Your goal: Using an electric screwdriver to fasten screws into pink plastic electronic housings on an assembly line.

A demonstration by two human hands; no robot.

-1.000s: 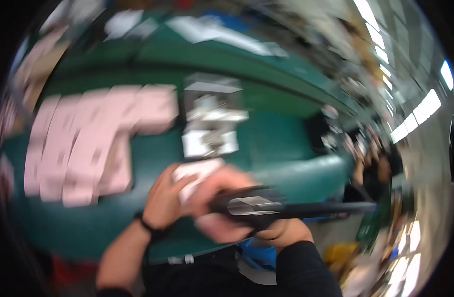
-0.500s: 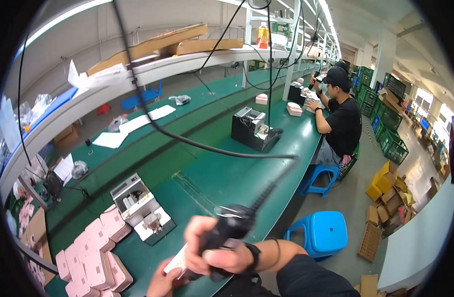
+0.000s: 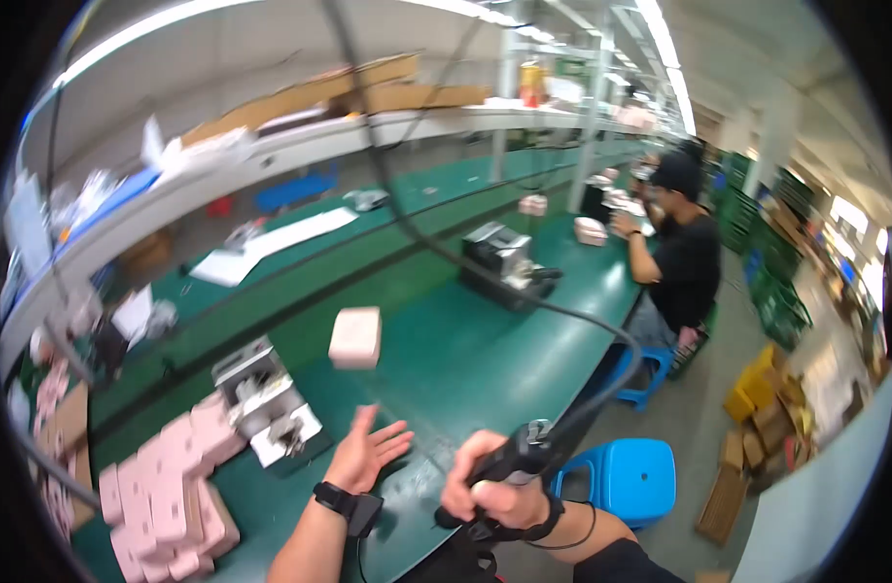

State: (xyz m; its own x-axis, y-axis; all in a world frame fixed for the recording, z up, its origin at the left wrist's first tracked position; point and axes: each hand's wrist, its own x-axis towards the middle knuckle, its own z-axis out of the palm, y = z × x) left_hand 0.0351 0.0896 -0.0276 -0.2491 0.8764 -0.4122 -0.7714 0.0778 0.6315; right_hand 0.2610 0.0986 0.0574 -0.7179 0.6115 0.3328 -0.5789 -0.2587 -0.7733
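In my right hand (image 3: 494, 500) is a black electric screwdriver (image 3: 520, 449), its cable rising from the top end. The fingers wrap round its body and the thumb lies across it. My left hand (image 3: 366, 455) is open over the green bench (image 3: 407, 355), palm turned up and fingers spread, with nothing in it. Beyond its fingertips is a pale pink box (image 3: 355, 335) with rounded corners, slightly blurred; whether it rests on the bench or is moving I cannot tell. Left of that hand stands a grey and black screw feeder (image 3: 271, 403).
Pink boxes (image 3: 169, 486) lie heaped at the near left. A second feeder (image 3: 509, 264) stands farther along the bench. A co-worker (image 3: 684, 238) sits at the right edge. Near me is a blue stool (image 3: 626, 481). The screwdriver's cable (image 3: 407, 231) loops across the view.
The left hand has let go of a pink box, now out on the bench, and opened. The right hand has moved right with the screwdriver. The view has shifted slightly.
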